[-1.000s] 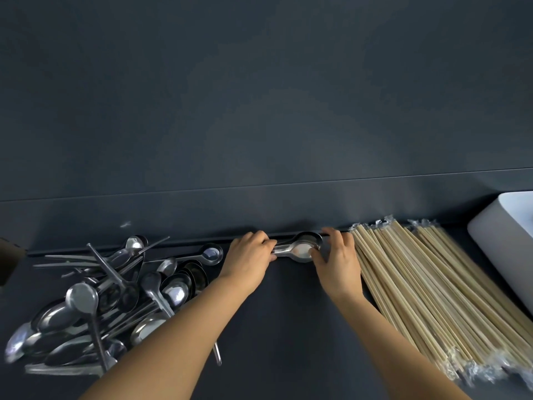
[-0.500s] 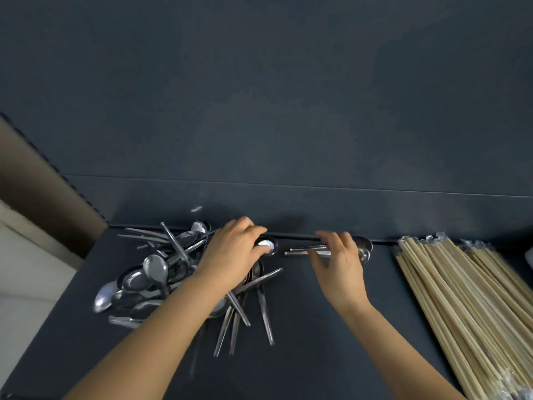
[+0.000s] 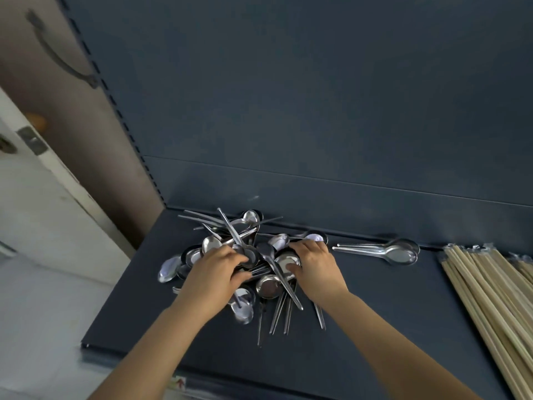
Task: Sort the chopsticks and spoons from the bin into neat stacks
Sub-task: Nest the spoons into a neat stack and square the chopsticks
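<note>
Head view: a left hand [image 3: 216, 272] and right hand [image 3: 314, 269], fingers curled, rest on a jumbled heap of shiny steel spoons [image 3: 268, 287] on a dark blue shelf [image 3: 375, 313]; whether either grips cannot be told. To the right, a few nested steel spoons [image 3: 399, 254] lie crosswise with bowls pointing right, near pale wooden chopsticks [image 3: 490, 298]. The shelf-edge label [image 3: 179, 382] is unreadable.

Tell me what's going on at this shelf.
A person is sorting cutlery on a dark shelf. The left hand and right hand are both down on a jumbled pile of metal spoons; whether either has gripped one is unclear. A small neat stack of spoons lies to the right, and wrapped chopsticks lie at the far right. Most spoons are not yet stacked.
</note>
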Demonstrator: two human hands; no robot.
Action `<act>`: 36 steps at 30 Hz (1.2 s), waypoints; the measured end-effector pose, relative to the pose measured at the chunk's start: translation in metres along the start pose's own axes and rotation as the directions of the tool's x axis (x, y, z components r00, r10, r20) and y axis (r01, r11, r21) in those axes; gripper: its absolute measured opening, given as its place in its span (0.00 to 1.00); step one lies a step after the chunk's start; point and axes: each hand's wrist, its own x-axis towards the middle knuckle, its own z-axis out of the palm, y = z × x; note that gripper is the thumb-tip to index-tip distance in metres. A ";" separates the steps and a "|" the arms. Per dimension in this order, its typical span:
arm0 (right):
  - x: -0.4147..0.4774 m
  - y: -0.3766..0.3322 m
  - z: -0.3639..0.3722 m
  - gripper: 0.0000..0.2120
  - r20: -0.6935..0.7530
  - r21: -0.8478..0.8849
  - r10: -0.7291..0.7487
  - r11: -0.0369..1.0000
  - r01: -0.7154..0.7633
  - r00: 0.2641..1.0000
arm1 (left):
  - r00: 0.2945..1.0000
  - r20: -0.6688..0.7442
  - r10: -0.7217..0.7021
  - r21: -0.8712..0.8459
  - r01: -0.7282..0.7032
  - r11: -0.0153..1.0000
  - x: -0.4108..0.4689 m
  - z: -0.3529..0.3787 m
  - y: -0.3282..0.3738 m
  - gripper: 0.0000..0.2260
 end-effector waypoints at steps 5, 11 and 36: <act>0.010 -0.002 0.009 0.23 0.057 -0.126 0.062 0.991 -0.054 0.996 | 0.999 0.026 0.018 0.035 -0.019 0.999 -0.003 0.007 -0.004 0.19; 0.009 0.002 0.014 0.18 -0.025 -0.131 0.186 0.973 -0.188 0.982 | 0.994 0.095 0.045 0.063 -0.051 0.997 -0.007 0.026 -0.001 0.19; 0.000 0.057 -0.033 0.04 -0.290 0.436 0.414 0.860 -0.266 0.863 | 0.990 0.017 0.143 0.010 -0.143 0.990 0.021 0.043 0.030 0.18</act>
